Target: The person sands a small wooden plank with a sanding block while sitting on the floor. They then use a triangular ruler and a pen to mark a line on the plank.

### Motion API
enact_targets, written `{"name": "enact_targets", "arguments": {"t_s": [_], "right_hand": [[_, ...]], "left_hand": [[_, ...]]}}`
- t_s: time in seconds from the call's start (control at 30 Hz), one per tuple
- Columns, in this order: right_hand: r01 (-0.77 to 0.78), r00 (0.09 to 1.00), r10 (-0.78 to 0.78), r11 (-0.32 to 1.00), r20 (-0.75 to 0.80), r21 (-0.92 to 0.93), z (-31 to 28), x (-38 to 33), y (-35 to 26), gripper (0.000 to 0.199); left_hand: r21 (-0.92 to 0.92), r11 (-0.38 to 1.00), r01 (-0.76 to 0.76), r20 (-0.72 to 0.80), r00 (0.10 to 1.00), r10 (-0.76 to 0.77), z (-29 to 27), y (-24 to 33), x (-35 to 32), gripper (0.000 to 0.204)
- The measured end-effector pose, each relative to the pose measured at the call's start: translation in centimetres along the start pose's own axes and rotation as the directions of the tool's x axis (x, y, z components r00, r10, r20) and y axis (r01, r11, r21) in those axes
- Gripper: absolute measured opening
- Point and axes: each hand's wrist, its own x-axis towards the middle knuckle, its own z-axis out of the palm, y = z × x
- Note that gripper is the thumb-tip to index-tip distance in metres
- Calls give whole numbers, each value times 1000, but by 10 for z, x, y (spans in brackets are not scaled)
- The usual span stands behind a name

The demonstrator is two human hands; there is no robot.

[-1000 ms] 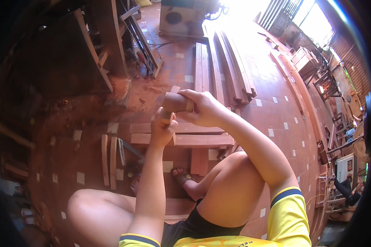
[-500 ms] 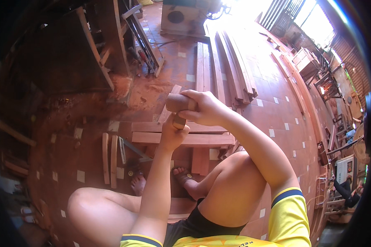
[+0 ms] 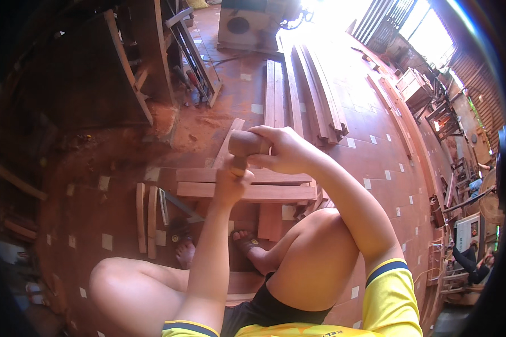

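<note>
The tiled floor (image 3: pixel 371 224), dusty red-brown in places, takes up most of the view. A pale boxy machine (image 3: pixel 247 28) stands on it at the far side, and a row of long boards (image 3: pixel 315 90) runs across the tiles toward the bright doorway. Nearer, just beyond the person's feet, two beams (image 3: pixel 247 191) lie side by side, crosswise. Left of these are two short, slightly curved strips (image 3: pixel 147 221), and a narrow piece of wood (image 3: pixel 230 137) slants away behind the hands.

The right hand (image 3: pixel 283 150) grips a brown cylinder (image 3: pixel 246 144) by its right end, thumb below and fingers over the top. The cylinder is raised above the beams, its free end pointing left. The left hand (image 3: pixel 232 185), blurred, is closed around a small block (image 3: pixel 238 166) just under the cylinder; whether the two touch, I cannot tell.

For good control, the right hand would do best to hold the cylinder firm and level, giving the left hand a steady thing to work against. The left grip should be snug but low on the block, fingertips clear of the cylinder's underside, with short, even movements and light pressure so neither piece twists.
</note>
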Motion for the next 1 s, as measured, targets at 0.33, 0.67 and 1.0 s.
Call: {"name": "enact_targets", "arguments": {"t_s": [0.33, 0.67, 1.0], "right_hand": [[-7, 1000, 7, 1000, 8, -25, 5, 4, 4, 63], [7, 1000, -7, 1000, -6, -17, 9, 5, 3, 64], [2, 1000, -2, 1000, -19, 11, 12, 3, 14, 66]], "left_hand": [[-37, 999, 6, -3, 1000, -6, 5, 12, -1, 16], [-76, 996, 41, 25, 999, -39, 3, 7, -3, 16], [-88, 996, -11, 39, 999, 14, 2, 7, 0, 19]]}}
